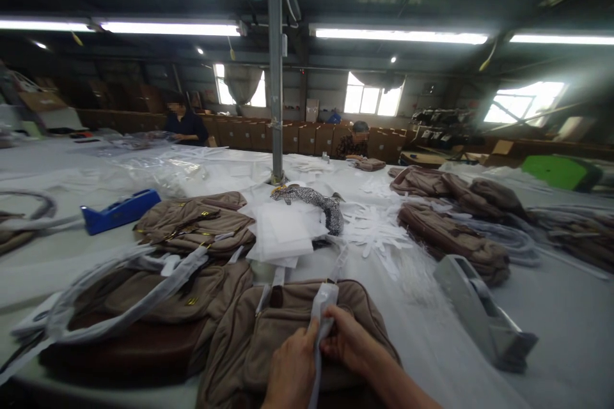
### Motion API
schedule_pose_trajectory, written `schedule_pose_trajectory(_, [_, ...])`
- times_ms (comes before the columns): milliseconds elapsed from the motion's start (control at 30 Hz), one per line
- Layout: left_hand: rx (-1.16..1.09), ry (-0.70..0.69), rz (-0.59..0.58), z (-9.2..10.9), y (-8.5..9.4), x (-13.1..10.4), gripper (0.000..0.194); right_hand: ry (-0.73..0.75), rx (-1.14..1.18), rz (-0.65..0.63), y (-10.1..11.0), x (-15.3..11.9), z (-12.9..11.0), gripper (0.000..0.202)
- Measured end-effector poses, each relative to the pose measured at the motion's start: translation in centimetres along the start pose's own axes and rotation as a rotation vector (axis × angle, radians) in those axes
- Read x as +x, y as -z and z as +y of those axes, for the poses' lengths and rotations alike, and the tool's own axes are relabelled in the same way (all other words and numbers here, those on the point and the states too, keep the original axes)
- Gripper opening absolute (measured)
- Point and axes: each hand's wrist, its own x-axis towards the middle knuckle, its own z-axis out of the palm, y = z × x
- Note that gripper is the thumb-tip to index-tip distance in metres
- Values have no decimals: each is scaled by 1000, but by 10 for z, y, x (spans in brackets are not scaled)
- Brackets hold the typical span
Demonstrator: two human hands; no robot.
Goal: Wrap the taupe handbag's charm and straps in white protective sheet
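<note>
head view: at 6 o'clock, low in the frame, the left hand (290, 367) and the right hand (350, 345) meet on a brown bag (268, 339) lying flat on the grey table (551, 313). both hands are closed narrow, pinching a white foam-wrapped strap (322, 310) that stands up from the bag's top edge. at 9 o'clock of it lies a second brown bag (158, 307) with wrapped handles, touching the first. at 12 o'clock sits a stack of white foam sheets (285, 233), with more brown bags (196, 223) at 11 o'clock and a blue tape dispenser (119, 209) farther left. at 3 o'clock a grey tape dispenser (482, 310) stands apart. two people sit at the table's far edge.
</note>
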Motion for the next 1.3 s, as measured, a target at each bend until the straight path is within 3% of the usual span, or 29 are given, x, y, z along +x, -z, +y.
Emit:
schedule_pose_trajectory(400, [-23,-44,60,2,-4,-2,50,79,-89,32,-3,-5,3,13])
schedule_pose_trajectory(600, [-491,26,89,-16,0,-5,40,126,-121,84,-4,-1,5,19])
schedule_pose_trajectory(767, [-691,159,23,-36,0,-13,58,165,-91,84,-4,-2,6,19])
schedule_pose_trajectory(967, [-787,183,114,-27,-8,-17,47,208,-67,79,-6,0,7,22])
schedule_pose_trajectory(1167, [-1165,186,205,-19,-26,-9,72,239,-68,84,-6,2,6,27])
schedule_pose_trajectory(1300, [-1137,158,245,-17,-37,-10,55,247,-71,83,-5,4,8,27])
